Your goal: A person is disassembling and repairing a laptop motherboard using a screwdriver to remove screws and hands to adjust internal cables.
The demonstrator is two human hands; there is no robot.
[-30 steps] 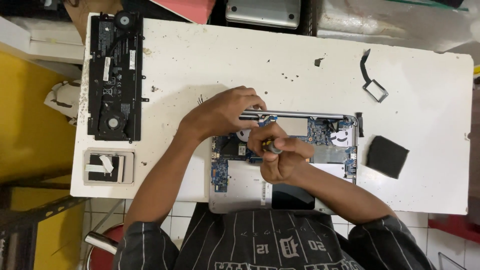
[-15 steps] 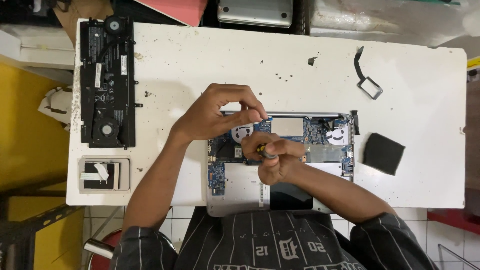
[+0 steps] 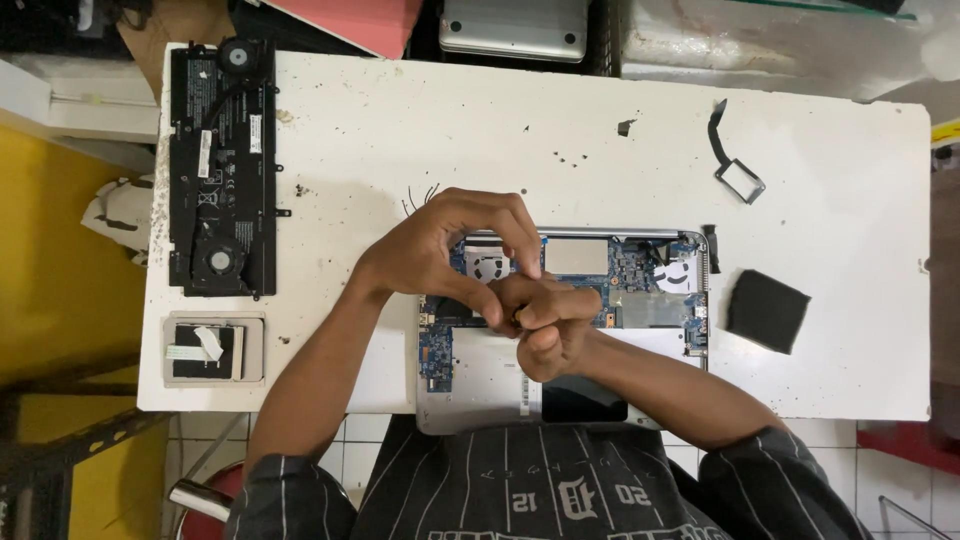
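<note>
Both hands on opened laptop (image 3: 600, 300), mid-table, near front edge.

L hand (image 3: 440, 250) arched over exposed board by fan, fingertips (image 3: 525, 262) pressed down next to R hand (image 3: 545, 325); no sign of anything held in L, looks like steadying. R hand closed in fist round small tool w/ dark-yellow tip, prob. screwdriver, tip hidden between fingers, so exact contact pt not visible. Step judged: working a fastener or small part near fan/board junction. Next move likely needs tool kept upright, light downward pressure, L hand holding chassis steady so nothing slips onto board. Elsewhere on white table (image 3: 400, 150): removed black panel w/ fans (image 3: 222, 165) far left, small drive-like part (image 3: 213, 348) below it, black pad (image 3: 766, 310) right of laptop, bracket w/ ribbon (image 3: 738, 175) upper right.
</note>
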